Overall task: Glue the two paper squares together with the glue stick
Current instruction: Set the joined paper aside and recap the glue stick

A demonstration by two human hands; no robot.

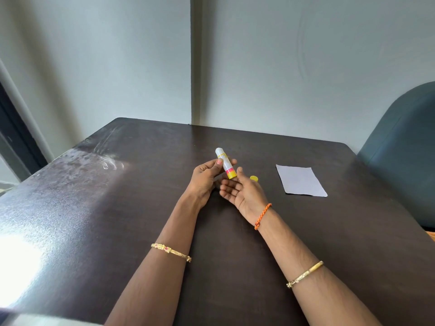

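Left hand: I see the left hand (207, 175) at the centre of the frame, thumb and fingers pinching the glue stick (225, 163) around its middle.
Glue stick: held above the table (141, 208), tilted with its white uncapped end toward the upper left and its yellow base toward the lower right (a pink band sits just above that base).
Right hand: the right hand (242, 191) lies just right of and below the left, palm turned up, fingers loose and straight, grasping nothing; I read its thumb tip as very near the yellow base, though I cannot tell whether they touch.
Cap: a small yellow cap (254, 178) sits on the table just beyond the right hand, partly hidden by it.
Paper: a pale paper square (301, 181) lies flat to the right of centre, with a dark edge showing under its lower side; I cannot tell whether that is the second square.
Wrists: an orange thread band (263, 216) on the right wrist, gold bangles on both forearms.
Surroundings: a blue-grey chair (404, 149) at the right edge of the frame.
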